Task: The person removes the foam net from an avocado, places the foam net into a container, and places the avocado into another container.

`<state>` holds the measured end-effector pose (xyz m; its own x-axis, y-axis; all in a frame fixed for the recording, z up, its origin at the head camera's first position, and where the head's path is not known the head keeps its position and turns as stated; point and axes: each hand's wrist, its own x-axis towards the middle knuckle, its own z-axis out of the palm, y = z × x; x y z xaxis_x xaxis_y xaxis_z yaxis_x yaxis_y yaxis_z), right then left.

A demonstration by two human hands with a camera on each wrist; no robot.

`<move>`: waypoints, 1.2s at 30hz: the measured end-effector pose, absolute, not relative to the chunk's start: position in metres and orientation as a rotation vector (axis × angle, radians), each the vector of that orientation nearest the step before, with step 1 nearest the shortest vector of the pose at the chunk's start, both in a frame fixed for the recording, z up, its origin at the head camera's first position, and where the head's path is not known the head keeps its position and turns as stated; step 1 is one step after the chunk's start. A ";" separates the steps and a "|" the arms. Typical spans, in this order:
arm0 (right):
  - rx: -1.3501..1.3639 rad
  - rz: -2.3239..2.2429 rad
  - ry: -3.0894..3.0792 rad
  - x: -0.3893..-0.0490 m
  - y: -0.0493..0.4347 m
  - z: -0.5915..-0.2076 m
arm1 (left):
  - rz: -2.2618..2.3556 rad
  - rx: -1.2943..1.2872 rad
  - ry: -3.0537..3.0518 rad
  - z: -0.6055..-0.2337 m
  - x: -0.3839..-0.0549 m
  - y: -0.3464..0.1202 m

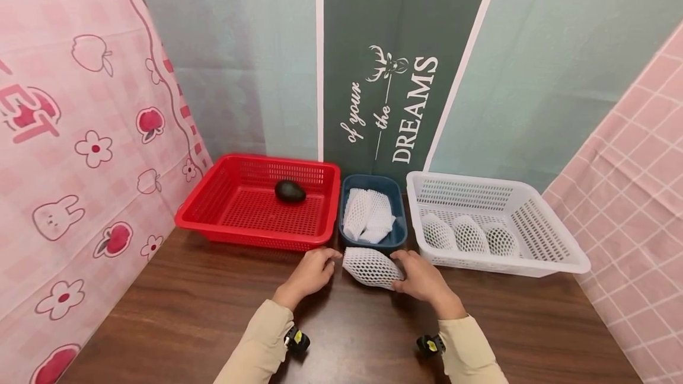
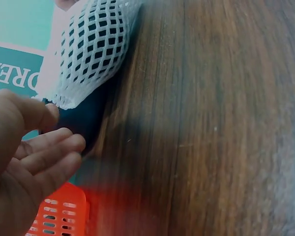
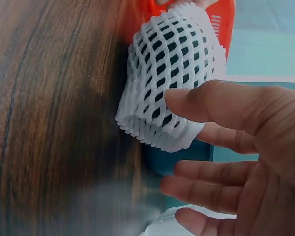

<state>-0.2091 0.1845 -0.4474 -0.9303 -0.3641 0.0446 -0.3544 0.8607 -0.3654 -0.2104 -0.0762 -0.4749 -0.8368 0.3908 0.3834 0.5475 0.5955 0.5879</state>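
Observation:
A white foam net sleeve (image 1: pixel 372 268) lies in front of the blue bin, a dark fruit showing through its mesh. At its right end, my right hand (image 1: pixel 425 280) pinches the sleeve between thumb (image 3: pixel 179 101) and index finger, the other fingers extended. The sleeve's mouth gapes near that thumb in the right wrist view. My left hand (image 1: pixel 311 272) is just off the left end, fingers loosely bent and holding nothing. In the left wrist view its fingertips (image 2: pixel 74 142) are close below the mesh (image 2: pixel 96 44). A bare dark avocado (image 1: pixel 290 191) sits in the red basket (image 1: pixel 256 239).
The blue bin (image 1: pixel 401 236) holds several white foam nets (image 1: pixel 368 215) and stands between the baskets. In the white basket (image 1: pixel 555 262) on the right are 3 netted fruits (image 1: pixel 471 236). Cloth hangs behind and on both sides of the wooden table (image 1: pixel 363 336).

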 end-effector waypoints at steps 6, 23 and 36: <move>-0.668 -0.654 3.031 -0.213 0.183 -0.450 | -1.053 -0.733 -2.604 -0.478 -0.212 -0.073; -0.650 -0.737 3.079 -0.217 0.181 -0.458 | -1.216 -0.641 -2.586 -0.482 -0.215 -0.067; -0.645 -0.761 3.098 -0.216 0.179 -0.457 | -1.233 -0.626 -2.583 -0.486 -0.215 -0.058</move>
<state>-0.2155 0.1792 -0.4573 -0.9153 -0.3496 0.2002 -0.4026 0.8126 -0.4215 -0.2149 -0.0579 -0.4856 -0.8875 0.2837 0.3631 0.4608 0.5594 0.6891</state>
